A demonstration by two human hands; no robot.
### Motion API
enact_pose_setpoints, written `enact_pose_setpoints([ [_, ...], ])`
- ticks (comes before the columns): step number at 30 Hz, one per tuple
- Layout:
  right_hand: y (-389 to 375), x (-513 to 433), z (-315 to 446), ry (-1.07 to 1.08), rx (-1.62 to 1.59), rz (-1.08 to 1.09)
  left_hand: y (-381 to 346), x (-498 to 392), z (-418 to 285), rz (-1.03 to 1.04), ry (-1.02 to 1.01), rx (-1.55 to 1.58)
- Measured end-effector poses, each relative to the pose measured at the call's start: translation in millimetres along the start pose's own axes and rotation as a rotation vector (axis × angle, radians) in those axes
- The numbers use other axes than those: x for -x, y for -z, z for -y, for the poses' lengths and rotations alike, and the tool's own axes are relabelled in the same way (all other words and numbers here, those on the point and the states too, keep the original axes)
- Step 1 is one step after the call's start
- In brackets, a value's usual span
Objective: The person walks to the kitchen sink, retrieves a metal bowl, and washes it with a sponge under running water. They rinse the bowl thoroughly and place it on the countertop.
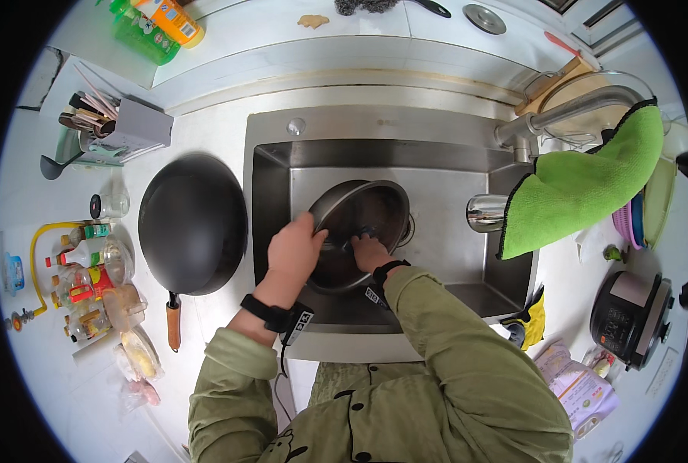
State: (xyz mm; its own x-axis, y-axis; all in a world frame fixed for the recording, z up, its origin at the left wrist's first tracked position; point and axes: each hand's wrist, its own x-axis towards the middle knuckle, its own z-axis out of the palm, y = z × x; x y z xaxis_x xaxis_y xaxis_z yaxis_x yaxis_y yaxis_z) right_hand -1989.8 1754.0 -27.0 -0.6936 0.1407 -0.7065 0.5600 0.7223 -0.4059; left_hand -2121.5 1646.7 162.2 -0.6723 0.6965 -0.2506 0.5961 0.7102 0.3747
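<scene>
A deep, round, dark metal bowl (pixel 378 204) is held tilted inside the stainless steel sink (pixel 445 254), its opening turned toward the right. My left hand (pixel 293 250) grips the bowl's left rim, with the thumb toward the inside. My right hand (pixel 371 253) reaches into the bowl, fingertips against its inner surface near the middle. Whether those fingers hold something small is hard to make out. Behind the bowl's right side, part of the drain (pixel 408 230) shows on the sink floor.
Left of the sink lies an upturned black wok (pixel 193 226) with a wooden handle. A green cloth (pixel 587 179) hangs over the faucet (pixel 575 110) at the right. Further right stands a rice cooker (pixel 627 318). Several bottles (pixel 86 254) and a utensil holder (pixel 138 130) line the left.
</scene>
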Motion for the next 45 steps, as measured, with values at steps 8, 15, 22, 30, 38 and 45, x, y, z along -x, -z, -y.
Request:
enact_pose_setpoints([
  [8,-42.4,-14.2,28.8,0.021,-0.212,0.069,-17.7,48.7,11.8,0.103,0.355,0.137],
  [15,-48.5,-8.1,48.1,0.213,-0.745,0.488,-33.1,74.7,32.3,-0.047,0.110,0.251],
  [22,-42.9,-8.3,48.3,0.444,-0.494,0.299,-59.8,108.4,37.9,0.018,0.329,0.246],
  [30,-24.1,-12.4,19.8,0.138,0.172,-0.028,-42.6,86.7,42.7,0.013,0.217,0.274],
  [38,-49.1,-18.0,36.2,0.411,-0.053,0.173,-57.4,98.8,33.1,-0.066,0.277,0.266],
  [45,-53.0,-12.1,47.2,0.387,-0.065,0.206,-52.3,106.5,46.4,-0.113,0.315,0.447],
])
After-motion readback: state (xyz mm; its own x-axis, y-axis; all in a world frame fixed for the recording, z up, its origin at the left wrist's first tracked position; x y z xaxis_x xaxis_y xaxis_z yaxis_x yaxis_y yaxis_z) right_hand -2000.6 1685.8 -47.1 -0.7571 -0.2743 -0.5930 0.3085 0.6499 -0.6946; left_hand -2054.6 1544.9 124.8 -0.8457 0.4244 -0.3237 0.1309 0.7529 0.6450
